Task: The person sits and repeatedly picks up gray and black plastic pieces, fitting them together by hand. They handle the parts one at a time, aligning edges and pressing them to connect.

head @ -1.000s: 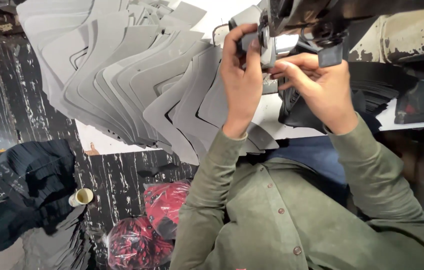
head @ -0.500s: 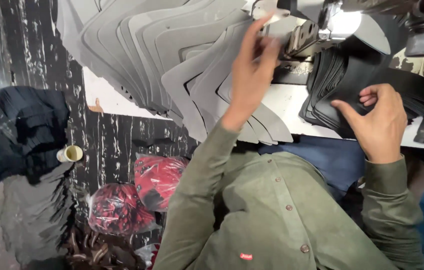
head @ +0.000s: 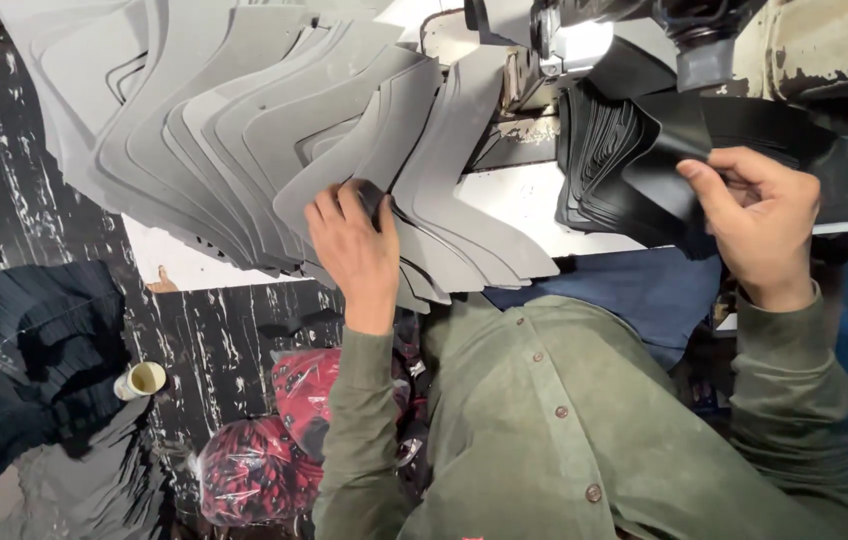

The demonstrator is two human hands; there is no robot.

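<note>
A green button-up shirt [head: 564, 440] fills the near foreground, its sleeves leading out to both hands. Left of the shirt and low down, a red patterned bundle [head: 264, 460] wrapped in clear plastic and a dark heap of cloth [head: 34, 360] are seen beside a small pale tube [head: 139, 380]. Beyond the shirt, the left hand [head: 354, 250] is laid palm-down on a fanned spread of grey cut pieces [head: 244, 130], fingers curled over one piece's edge; the grip looks pressed onto it rather than fully clenched, likely so that a single piece can be slid free from the overlapping fan. To the right of the shirt, the right hand [head: 759, 225] is raised with wrist bent, thumb and fingers pinched on the top sheet of a stack of black cut pieces [head: 634, 160], apparently peeled up to separate it. Both stacks rest on the white bench [head: 534, 205], under a sewing machine [head: 594, 30] farthest away.
</note>
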